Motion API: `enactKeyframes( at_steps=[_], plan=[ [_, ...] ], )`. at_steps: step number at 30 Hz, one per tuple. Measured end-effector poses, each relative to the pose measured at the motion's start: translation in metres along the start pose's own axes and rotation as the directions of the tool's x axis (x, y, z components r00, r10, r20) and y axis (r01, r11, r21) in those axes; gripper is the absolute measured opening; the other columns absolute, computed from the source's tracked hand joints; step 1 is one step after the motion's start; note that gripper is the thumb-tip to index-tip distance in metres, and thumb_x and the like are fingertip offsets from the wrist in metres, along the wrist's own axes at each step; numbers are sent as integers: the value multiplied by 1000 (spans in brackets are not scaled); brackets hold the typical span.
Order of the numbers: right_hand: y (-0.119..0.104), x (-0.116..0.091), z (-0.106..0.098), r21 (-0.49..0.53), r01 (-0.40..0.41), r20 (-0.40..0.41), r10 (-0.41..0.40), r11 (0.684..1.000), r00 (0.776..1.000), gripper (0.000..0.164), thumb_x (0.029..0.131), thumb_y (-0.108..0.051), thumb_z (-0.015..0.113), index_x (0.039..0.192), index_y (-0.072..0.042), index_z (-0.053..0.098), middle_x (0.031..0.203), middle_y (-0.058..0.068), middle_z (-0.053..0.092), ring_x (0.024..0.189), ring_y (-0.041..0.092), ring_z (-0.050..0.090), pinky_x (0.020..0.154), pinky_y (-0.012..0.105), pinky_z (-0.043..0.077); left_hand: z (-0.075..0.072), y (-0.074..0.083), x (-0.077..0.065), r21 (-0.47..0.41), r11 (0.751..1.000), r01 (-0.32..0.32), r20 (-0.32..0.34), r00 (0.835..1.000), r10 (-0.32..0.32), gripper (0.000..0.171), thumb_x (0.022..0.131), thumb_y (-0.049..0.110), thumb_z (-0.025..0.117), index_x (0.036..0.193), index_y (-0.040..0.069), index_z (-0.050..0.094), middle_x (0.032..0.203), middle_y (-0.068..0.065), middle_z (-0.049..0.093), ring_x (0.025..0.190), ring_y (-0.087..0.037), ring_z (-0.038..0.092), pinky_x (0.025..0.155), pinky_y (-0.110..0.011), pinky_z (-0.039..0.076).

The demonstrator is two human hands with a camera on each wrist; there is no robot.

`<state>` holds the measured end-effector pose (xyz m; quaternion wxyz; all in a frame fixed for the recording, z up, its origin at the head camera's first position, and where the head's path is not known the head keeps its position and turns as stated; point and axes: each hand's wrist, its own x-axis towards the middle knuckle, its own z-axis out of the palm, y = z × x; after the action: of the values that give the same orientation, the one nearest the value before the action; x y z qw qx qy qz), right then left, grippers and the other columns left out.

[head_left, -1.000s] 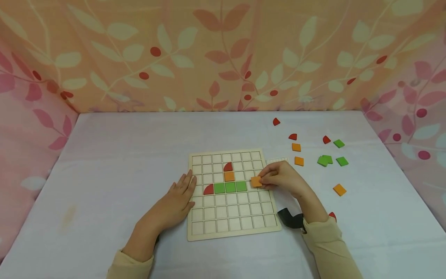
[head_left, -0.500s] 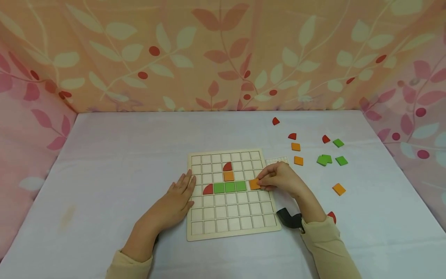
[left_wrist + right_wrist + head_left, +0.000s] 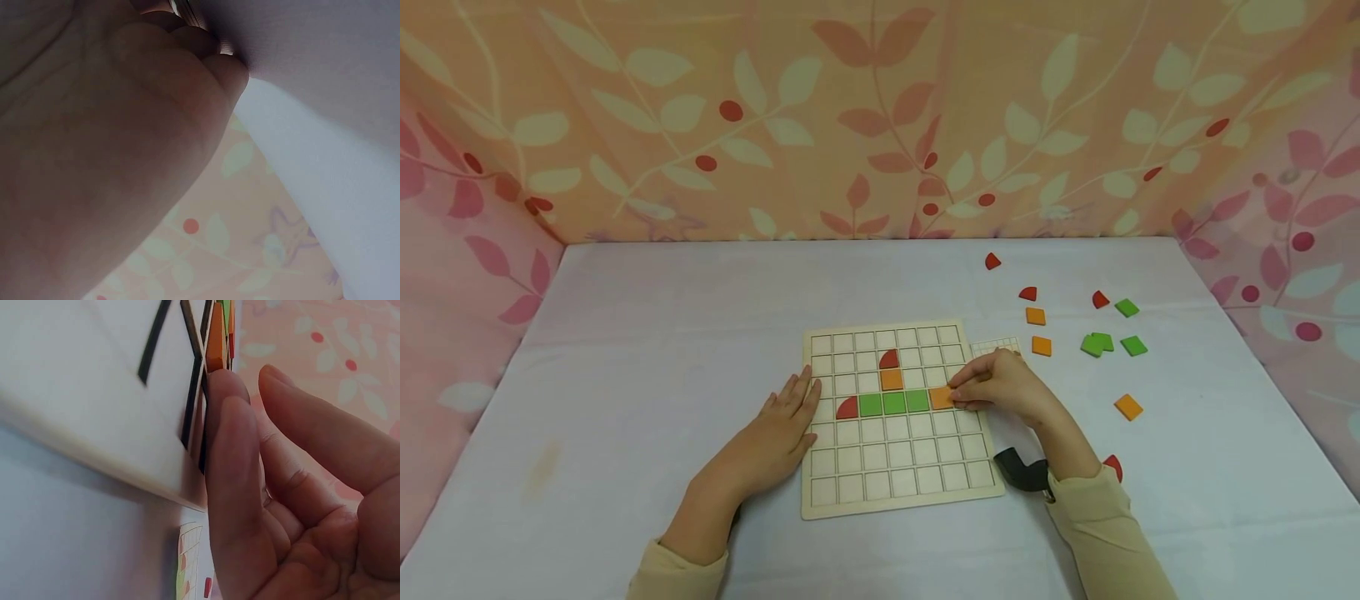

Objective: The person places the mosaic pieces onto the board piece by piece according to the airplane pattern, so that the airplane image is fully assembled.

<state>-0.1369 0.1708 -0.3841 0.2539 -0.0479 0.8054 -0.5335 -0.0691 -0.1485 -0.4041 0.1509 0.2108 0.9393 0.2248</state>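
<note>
In the head view, my left hand [image 3: 782, 429] lies flat with its fingers on the left rim of the wooden grid board [image 3: 901, 502]. My right hand [image 3: 1000, 387] is at the board's right side, its fingertips at the edge of an orange square tile [image 3: 941, 398]. That tile sits in the row of green square tiles [image 3: 893, 403], right of them. Up close, a fingertip touches the orange tile [image 3: 215, 340] while another digit stands apart from it. A red quarter-circle tile [image 3: 847, 407] ends the row at left. Above the row are an orange tile [image 3: 891, 380] and a red quarter-circle [image 3: 889, 359].
Loose orange tiles [image 3: 1041, 346], green tiles [image 3: 1134, 346] and red quarter-circles [image 3: 1101, 299] lie scattered to the right. A small printed grid card [image 3: 996, 343] is partly hidden behind my right hand. A black curved object [image 3: 1021, 471] hangs by the right wrist.
My right hand has moved slightly left with the orange tile, which now lies level in line beside the green tiles. The left hand stays on the board's rim.
</note>
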Motion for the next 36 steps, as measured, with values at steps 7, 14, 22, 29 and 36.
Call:
enactKeyframes(
  at_steps=[7,14,22,29,36],
  plan=[
    [2,0,-1,2,7,14,-7,1000,1000,19,81,3,69,96,15,66,83,18,70,70,17,68,66,29,57,1,-1,0,-8,1000,-14,-14,1000,14,63,97,15,50,147,-5,18,156,-19,4,142,-37,7,110,-56,15],
    [4,-1,-11,-23,13,-25,-14,1000,1000,21,81,-1,71,96,13,67,82,15,70,70,16,67,67,28,56,0,0,-1,-13,1000,-21,-23,1000,21,63,97,14,50,147,-6,19,155,-20,6,141,-38,8,110,-57,16],
    [14,-9,-46,0,-18,-151,18,1000,988,30,84,-4,69,105,15,62,89,12,71,74,12,66,70,25,55,1,0,-1,-16,1000,-21,-20,1000,21,62,97,15,50,147,-6,19,155,-20,6,141,-38,8,110,-57,15],
    [26,-18,-81,8,-17,-253,19,1000,967,38,87,-7,67,112,19,57,87,2,70,75,9,66,71,23,55,2,0,-4,-36,999,-11,-3,1000,11,63,97,16,50,148,-4,18,156,-18,4,142,-36,6,111,-55,14],
    [37,-16,-108,2,-122,-342,115,993,933,43,89,-15,67,119,15,55,85,-8,67,77,6,66,74,22,54,0,-2,-2,-32,999,1,1,1000,-1,62,98,16,48,149,-1,16,157,-15,2,143,-33,4,112,-54,13]
  ],
)
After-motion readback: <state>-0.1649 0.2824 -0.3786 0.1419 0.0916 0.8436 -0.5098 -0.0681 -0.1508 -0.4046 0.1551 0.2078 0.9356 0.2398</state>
